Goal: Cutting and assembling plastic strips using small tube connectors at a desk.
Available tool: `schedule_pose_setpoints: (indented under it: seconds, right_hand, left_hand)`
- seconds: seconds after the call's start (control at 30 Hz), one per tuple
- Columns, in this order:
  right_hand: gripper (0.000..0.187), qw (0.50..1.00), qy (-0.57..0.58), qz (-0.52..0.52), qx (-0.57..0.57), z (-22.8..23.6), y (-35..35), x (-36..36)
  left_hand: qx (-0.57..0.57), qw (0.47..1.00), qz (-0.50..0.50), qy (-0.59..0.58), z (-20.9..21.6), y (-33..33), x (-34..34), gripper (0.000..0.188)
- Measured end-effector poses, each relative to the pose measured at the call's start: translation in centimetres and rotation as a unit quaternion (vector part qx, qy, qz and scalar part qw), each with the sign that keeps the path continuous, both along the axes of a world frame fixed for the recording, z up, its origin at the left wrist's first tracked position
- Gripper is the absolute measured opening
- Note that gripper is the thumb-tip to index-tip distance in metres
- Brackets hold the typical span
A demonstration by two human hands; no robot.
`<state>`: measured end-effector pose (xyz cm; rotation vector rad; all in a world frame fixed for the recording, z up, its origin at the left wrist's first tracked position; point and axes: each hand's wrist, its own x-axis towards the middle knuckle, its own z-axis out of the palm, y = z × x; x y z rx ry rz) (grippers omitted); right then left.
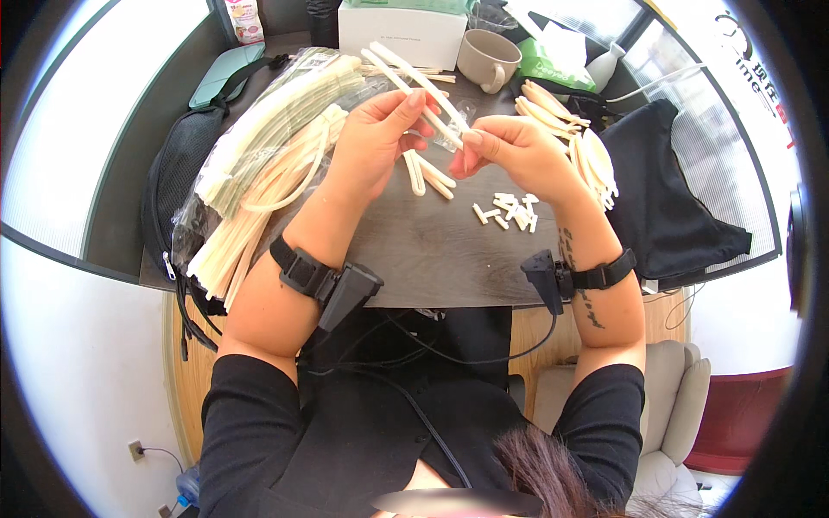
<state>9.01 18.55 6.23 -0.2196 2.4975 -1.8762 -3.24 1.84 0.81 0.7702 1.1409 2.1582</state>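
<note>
The grip of the left hand [376, 142] is closed, thumb to fingers, on the cream strips [399, 65] partway along, and the right hand [518, 154] pinches where they meet, all above the surface [449, 268]. A light but firm pinch near that meeting point should help align the lengths without twisting.

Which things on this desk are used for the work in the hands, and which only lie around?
Seemingly for the work:
held cream strips
strip bundle
folded strips
short pieces
leaf-shaped pieces

Apparently just lying about:
mug
white box
white bottle
black cloth
</note>
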Motion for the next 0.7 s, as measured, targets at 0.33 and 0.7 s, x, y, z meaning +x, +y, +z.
schedule_pose_setpoints:
  seconds: [0.33,0.7]
  right_hand:
    - [0.035,0.998,-0.009,-0.058,0.026,-0.2,0.1,-0.1]
    - [0.033,0.995,-0.076,-0.060,0.028,-0.1,0.0,0.1]
  left_hand:
    - [0.033,0.999,0.009,-0.014,-0.1,0.0,-0.6,0.027]
    - [0.076,0.996,0.026,-0.034,-0.2,-0.1,-1.1,0.027]
